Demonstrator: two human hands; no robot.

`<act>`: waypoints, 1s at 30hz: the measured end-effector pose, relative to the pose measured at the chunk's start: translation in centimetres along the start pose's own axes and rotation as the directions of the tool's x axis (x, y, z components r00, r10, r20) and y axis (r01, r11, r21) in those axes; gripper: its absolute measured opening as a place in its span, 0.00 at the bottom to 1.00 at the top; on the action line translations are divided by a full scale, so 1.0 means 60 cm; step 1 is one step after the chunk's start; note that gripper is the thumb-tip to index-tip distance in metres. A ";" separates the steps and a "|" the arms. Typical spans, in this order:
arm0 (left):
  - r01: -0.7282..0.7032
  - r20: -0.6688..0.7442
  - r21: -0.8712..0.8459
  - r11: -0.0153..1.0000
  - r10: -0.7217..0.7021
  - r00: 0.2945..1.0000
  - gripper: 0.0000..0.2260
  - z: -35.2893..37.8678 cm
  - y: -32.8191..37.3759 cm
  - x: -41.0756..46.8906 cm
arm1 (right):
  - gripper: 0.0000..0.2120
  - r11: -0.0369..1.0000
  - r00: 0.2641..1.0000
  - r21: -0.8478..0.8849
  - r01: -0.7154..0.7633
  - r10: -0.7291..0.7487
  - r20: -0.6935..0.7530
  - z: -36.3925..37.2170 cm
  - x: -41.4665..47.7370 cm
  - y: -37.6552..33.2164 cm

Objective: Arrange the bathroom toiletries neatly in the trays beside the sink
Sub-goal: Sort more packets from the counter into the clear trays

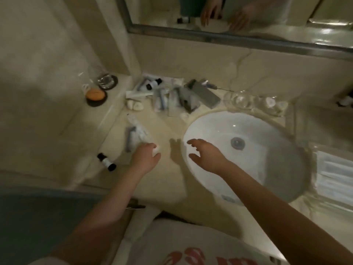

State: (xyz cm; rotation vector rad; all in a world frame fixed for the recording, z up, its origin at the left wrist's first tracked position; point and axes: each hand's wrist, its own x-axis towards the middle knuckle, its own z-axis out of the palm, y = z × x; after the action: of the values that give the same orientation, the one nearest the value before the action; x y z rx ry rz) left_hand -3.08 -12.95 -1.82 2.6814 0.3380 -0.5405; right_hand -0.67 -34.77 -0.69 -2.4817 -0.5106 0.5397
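My left hand (146, 156) rests on the counter left of the sink, fingers closed around a small white round item (157, 148). My right hand (205, 153) hovers over the sink's left rim, fingers spread, holding nothing. Just beyond my left hand lie a grey tube (130, 137) and a white packet (140, 129). A small bottle with a black cap (106, 162) lies on its side to the left. Several sachets, tubes and small bottles (164, 96) are scattered along the back of the counter, with a grey box (205, 94) among them.
The white oval sink (267, 131) fills the right of the counter. Upturned glasses (238, 99) stand behind it. An orange soap on a dark dish (95, 95) and a glass ashtray (107, 81) sit on the left ledge. A mirror (229, 16) hangs above. A folded towel (336, 175) lies at right.
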 end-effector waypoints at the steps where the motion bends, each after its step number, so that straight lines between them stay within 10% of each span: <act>1: 0.033 -0.017 -0.022 0.999 -0.034 0.999 0.20 -0.006 -0.027 0.004 | 0.22 1.000 0.999 -0.019 0.019 -0.018 0.039 0.011 0.020 -0.019; 8: 0.188 -0.150 -0.070 0.980 -0.196 0.969 0.17 -0.037 -0.142 0.051 | 0.26 0.995 0.982 -0.084 0.045 -0.029 0.187 0.090 0.158 -0.131; 18: 0.181 -0.053 -0.123 0.976 -0.189 0.981 0.33 -0.033 -0.164 0.115 | 0.26 0.954 0.986 -0.259 -0.149 0.162 0.028 0.178 0.261 -0.184; 30: 0.231 -0.151 -0.252 0.940 -0.274 0.950 0.15 -0.051 -0.168 0.139 | 0.16 0.956 0.955 -0.052 -0.288 0.291 0.053 0.141 0.282 -0.156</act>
State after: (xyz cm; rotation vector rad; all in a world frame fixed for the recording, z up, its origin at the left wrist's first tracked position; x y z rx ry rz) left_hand 2.31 -1.36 -5.87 2.4776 0.7601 -0.3006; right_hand 7.40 -16.09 -6.32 -2.6062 -0.1804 0.7255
